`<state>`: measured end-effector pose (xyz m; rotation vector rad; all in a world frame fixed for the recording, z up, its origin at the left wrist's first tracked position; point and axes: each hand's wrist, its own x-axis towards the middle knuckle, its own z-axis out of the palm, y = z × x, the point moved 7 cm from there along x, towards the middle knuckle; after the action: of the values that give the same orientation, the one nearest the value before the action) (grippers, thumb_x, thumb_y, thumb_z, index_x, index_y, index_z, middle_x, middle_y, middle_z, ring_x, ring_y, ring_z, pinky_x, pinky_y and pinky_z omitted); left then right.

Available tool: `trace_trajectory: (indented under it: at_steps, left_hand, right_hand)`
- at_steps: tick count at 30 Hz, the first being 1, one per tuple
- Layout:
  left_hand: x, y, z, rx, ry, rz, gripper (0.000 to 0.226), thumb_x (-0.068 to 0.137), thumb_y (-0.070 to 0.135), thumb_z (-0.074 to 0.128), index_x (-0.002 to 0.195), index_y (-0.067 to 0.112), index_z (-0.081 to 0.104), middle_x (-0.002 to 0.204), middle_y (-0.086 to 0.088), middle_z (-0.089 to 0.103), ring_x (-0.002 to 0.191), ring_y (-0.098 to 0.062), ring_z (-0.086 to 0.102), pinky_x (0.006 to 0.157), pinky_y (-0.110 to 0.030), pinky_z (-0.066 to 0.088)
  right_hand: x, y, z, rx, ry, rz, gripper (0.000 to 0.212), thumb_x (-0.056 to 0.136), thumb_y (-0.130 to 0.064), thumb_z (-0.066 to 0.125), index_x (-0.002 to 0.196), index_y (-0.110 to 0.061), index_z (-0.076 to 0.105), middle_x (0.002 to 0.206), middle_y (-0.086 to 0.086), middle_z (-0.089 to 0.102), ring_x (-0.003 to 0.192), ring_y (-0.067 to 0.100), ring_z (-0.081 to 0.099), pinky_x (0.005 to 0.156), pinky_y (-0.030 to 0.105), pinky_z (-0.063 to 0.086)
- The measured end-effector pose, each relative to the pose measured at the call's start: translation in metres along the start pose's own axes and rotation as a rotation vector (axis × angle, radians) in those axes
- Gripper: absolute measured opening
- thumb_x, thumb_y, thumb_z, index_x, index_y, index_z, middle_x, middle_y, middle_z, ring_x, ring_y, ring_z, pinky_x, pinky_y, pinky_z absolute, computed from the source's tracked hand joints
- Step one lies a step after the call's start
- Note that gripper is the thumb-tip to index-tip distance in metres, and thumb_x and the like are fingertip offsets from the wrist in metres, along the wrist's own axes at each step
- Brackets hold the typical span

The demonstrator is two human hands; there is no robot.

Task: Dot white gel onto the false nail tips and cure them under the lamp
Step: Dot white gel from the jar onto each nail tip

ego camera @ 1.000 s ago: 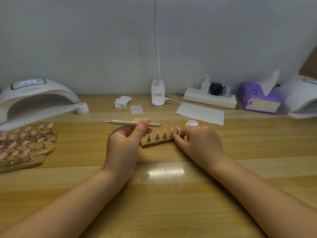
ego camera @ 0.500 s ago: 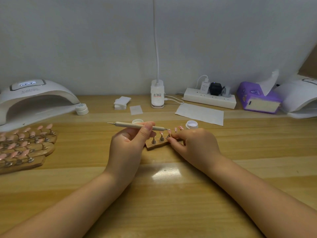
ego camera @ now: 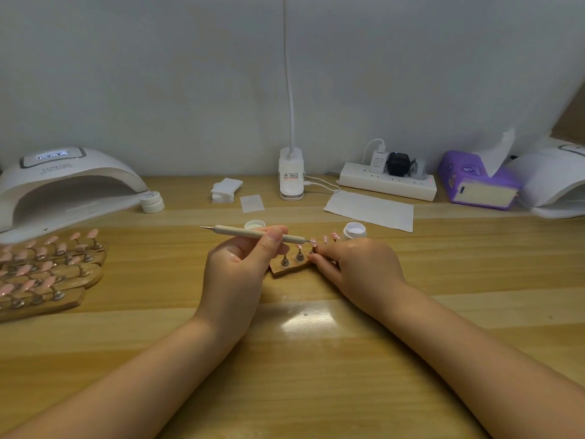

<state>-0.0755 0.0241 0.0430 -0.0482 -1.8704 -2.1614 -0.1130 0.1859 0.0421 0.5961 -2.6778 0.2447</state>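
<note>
Evenly and softly lit from above, with a bright patch of glare on the glossy light wooden tabletop (ego camera: 304, 324) between the forearms and only faint shadows — sharp at centre, yet bowed by wide-angle distortion and slightly smeared towards the left and right edges.

Nail stand (ego camera: 289, 270) centre of table (ego camera: 316, 391), gel jar (ego camera: 354, 231) behind it, lamp (ego camera: 63, 185) far left

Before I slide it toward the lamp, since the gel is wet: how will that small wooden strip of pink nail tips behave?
The small wooden strip looks thin and flat, so it probably slides easily. The pink nail tips perch on slim metal stands, so they may wobble if jolted. The right hand holding its end suggests it is light.
</note>
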Motion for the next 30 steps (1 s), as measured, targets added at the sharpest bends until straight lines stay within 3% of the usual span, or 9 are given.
trace_trajectory:
  at_steps: [3, 13, 17, 19, 23, 26, 30]
  left_hand:
    - [-0.001, 0.0, 0.0, 0.001, 0.003, -0.001, 0.023, 0.073, 0.041, 0.068, 0.085, 0.023, 0.078, 0.081, 0.001, 0.073, 0.083, -0.007, 0.068, 0.088, -0.037, 0.051]
    - [-0.001, 0.001, 0.0, 0.005, 0.015, -0.016, 0.029, 0.071, 0.042, 0.068, 0.087, 0.019, 0.077, 0.08, 0.0, 0.073, 0.083, -0.008, 0.069, 0.088, -0.038, 0.052]
    - [-0.002, 0.001, -0.001, 0.0, 0.02, -0.01, 0.028, 0.072, 0.042, 0.067, 0.087, 0.021, 0.078, 0.083, 0.0, 0.073, 0.085, -0.009, 0.069, 0.084, -0.033, 0.051]
    - [-0.002, 0.003, -0.001, 0.004, 0.029, -0.011, 0.025, 0.073, 0.041, 0.066, 0.085, 0.023, 0.078, 0.082, 0.002, 0.073, 0.084, -0.008, 0.068, 0.082, -0.032, 0.051]
    - [-0.003, -0.001, 0.001, -0.108, 0.052, -0.107, 0.023, 0.068, 0.038, 0.069, 0.08, 0.021, 0.079, 0.07, 0.005, 0.066, 0.071, -0.005, 0.063, 0.078, -0.042, 0.059]
    - [-0.005, -0.005, 0.005, -0.207, 0.051, -0.202, 0.024, 0.071, 0.034, 0.069, 0.082, 0.014, 0.078, 0.064, 0.0, 0.059, 0.064, -0.009, 0.058, 0.079, -0.049, 0.058]
    - [-0.007, -0.015, 0.007, -0.328, 0.089, -0.341, 0.021, 0.084, 0.031, 0.065, 0.092, 0.015, 0.075, 0.062, 0.0, 0.059, 0.059, -0.009, 0.059, 0.081, -0.055, 0.055]
  right_hand:
    - [0.001, 0.001, -0.002, 0.021, 0.007, 0.006, 0.034, 0.098, -0.049, 0.04, 0.117, -0.038, 0.066, 0.093, -0.006, 0.072, 0.086, 0.016, 0.065, 0.058, 0.026, 0.036]
    - [0.0, 0.001, -0.002, -0.006, -0.017, 0.011, 0.036, 0.099, -0.047, 0.034, 0.114, -0.036, 0.066, 0.098, -0.008, 0.07, 0.095, 0.014, 0.062, 0.068, 0.029, 0.048]
    - [-0.001, -0.004, -0.006, -0.01, 0.006, -0.04, 0.036, 0.1, -0.044, 0.034, 0.112, -0.034, 0.067, 0.096, -0.005, 0.07, 0.09, 0.017, 0.061, 0.068, 0.031, 0.049]
    - [-0.002, -0.006, -0.01, 0.023, 0.05, -0.06, 0.033, 0.099, -0.041, 0.041, 0.107, -0.03, 0.071, 0.091, -0.001, 0.071, 0.085, 0.021, 0.063, 0.066, 0.033, 0.049]
    - [-0.004, -0.009, -0.013, 0.064, 0.098, -0.09, 0.027, 0.097, -0.038, 0.049, 0.101, -0.029, 0.074, 0.083, -0.001, 0.072, 0.079, 0.021, 0.065, 0.06, 0.033, 0.05]
    - [-0.007, -0.011, -0.024, 0.104, 0.219, -0.1, 0.008, 0.085, -0.024, 0.07, 0.086, -0.027, 0.077, 0.065, -0.002, 0.069, 0.062, 0.02, 0.065, 0.047, 0.026, 0.046]
    - [-0.01, -0.01, -0.027, 0.202, 0.249, -0.075, 0.009, 0.079, -0.018, 0.075, 0.081, -0.026, 0.077, 0.064, -0.004, 0.07, 0.066, 0.017, 0.068, 0.053, 0.02, 0.039]
